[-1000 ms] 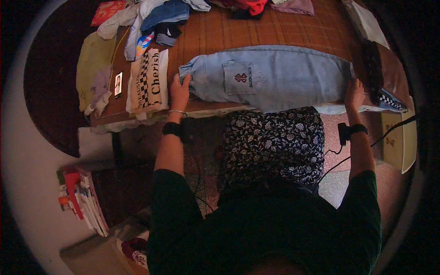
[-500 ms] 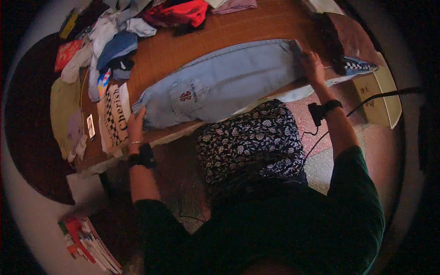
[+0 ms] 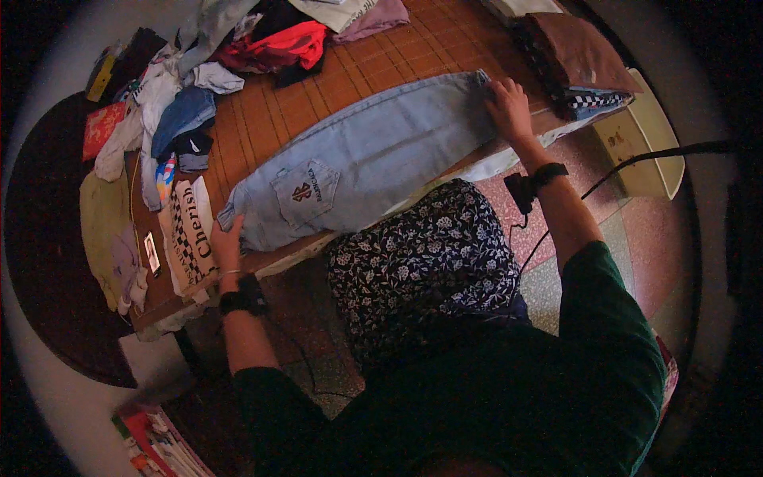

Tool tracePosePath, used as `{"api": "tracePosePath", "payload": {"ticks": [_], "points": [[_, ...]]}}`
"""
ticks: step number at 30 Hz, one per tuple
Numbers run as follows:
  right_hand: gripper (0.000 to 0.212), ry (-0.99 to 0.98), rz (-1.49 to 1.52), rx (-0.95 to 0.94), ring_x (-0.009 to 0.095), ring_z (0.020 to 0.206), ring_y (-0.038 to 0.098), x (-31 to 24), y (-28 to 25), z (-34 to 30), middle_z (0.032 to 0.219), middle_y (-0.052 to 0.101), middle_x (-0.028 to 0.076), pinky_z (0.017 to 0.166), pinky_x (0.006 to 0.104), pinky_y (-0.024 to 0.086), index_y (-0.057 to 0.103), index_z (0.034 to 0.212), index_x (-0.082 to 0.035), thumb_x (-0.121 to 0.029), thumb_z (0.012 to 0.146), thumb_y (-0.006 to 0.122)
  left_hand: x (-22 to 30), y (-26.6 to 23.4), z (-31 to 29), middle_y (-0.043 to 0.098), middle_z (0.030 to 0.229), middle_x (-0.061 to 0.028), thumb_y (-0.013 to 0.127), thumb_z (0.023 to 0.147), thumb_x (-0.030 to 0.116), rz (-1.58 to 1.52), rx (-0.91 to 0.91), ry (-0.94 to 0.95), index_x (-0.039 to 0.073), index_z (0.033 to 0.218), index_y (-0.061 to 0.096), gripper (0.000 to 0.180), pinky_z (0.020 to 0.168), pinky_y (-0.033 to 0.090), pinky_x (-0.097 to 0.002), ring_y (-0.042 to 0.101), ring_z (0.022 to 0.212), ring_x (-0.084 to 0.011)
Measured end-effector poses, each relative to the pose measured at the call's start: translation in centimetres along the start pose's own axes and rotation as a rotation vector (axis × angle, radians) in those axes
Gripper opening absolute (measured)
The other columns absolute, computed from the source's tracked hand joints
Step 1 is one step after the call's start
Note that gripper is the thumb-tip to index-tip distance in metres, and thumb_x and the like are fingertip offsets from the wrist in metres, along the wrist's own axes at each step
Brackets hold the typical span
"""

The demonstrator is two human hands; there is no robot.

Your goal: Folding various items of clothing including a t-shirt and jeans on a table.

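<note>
A pair of light blue jeans (image 3: 381, 135), folded lengthwise into a long strip, lies across the table in front of me. Its back pocket, with a small dark emblem, faces up towards the left end. My left hand (image 3: 228, 245) grips the jeans at the near corner of that left end, thumb and fingers around the cloth. At the opposite, narrower end, my right hand (image 3: 511, 111) has its fingers closed on the edge. The fingertips of both hands are partly hidden.
A loose heap of clothes (image 3: 179, 123) covers the table's left side, with a red garment (image 3: 282, 48) behind. Left of the jeans lie a printed cloth (image 3: 187, 238) and a lit phone (image 3: 152, 254). Folded clothes (image 3: 584, 60) stand at the right, above a cream bin (image 3: 648, 159).
The view has shifted, so most things sit further left. My hands stay at the two ends of the jeans, which lie straight with slightly smoother cloth at the right end.
</note>
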State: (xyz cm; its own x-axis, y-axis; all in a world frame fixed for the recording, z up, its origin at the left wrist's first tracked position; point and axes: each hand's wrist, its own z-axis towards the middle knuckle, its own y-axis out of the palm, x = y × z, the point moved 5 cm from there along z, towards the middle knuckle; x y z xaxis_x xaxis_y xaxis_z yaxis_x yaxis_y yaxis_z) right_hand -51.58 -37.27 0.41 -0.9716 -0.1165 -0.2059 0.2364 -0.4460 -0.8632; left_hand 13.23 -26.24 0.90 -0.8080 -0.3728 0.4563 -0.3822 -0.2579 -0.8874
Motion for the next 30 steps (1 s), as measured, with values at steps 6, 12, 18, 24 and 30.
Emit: {"api": "tracePosePath", "payload": {"ticks": [6,12,18,24,30], "points": [[0.036,-0.028,-0.120,-0.025,0.032,0.119,0.048,-1.0,0.9,1.5,0.121,0.055,0.009,0.094,0.0473,0.042,0.058,0.114,-0.014,-0.013,0.078,0.061,0.0,-0.4,0.2,0.065,0.114,-0.0189,0.072,0.081,0.039,-0.090,-0.075,0.013,-0.007,0.118,0.059,0.060,0.088,0.047,-0.0378,0.062,0.102,-0.0311],[0.035,-0.126,-0.233,-0.238,0.033,0.117,0.053,-0.8,3.2,3.7,0.122,0.057,0.009,0.093,0.0513,0.042,0.051,0.120,-0.011,-0.015,0.086,0.055,1.5,-0.5,-0.4,0.065,0.112,-0.0178,0.071,0.083,0.036,-0.180,-0.098,0.037,-0.008,0.117,0.059,0.057,0.090,0.045,-0.0354,0.061,0.101,-0.0279],[0.045,0.144,-0.123,-0.259,0.033,0.109,0.057,0.0,2.6,4.5,0.111,0.062,0.007,0.086,0.0491,0.041,0.049,0.124,-0.016,-0.017,0.081,0.061,-1.2,0.1,-0.3,0.064,0.115,-0.0159,0.071,0.084,0.034,-0.484,-0.132,-0.035,-0.008,0.121,0.057,0.057,0.090,0.045,-0.0341,0.060,0.101,-0.0274],[0.033,-0.083,-0.109,-0.054,0.035,0.102,0.061,0.3,1.0,3.3,0.106,0.065,0.012,0.084,0.0524,0.043,0.052,0.114,-0.015,-0.024,0.084,0.063,1.9,-0.7,-1.3,0.060,0.121,-0.0168,0.070,0.085,0.035,-0.428,-0.136,-0.115,-0.010,0.126,0.052,0.064,0.093,0.043,-0.0352,0.057,0.107,-0.0254],[0.029,0.301,0.390,-0.097,0.045,0.099,0.061,0.6,-0.4,4.2,0.102,0.065,0.026,0.082,0.0486,0.047,0.050,0.116,-0.008,-0.024,0.092,0.056,-1.6,-1.0,-0.8,0.058,0.123,-0.0186,0.067,0.086,0.044,-0.453,-0.106,-0.060,-0.010,0.128,0.049,0.072,0.097,0.041,-0.0359,0.056,0.110,-0.0275]]}}
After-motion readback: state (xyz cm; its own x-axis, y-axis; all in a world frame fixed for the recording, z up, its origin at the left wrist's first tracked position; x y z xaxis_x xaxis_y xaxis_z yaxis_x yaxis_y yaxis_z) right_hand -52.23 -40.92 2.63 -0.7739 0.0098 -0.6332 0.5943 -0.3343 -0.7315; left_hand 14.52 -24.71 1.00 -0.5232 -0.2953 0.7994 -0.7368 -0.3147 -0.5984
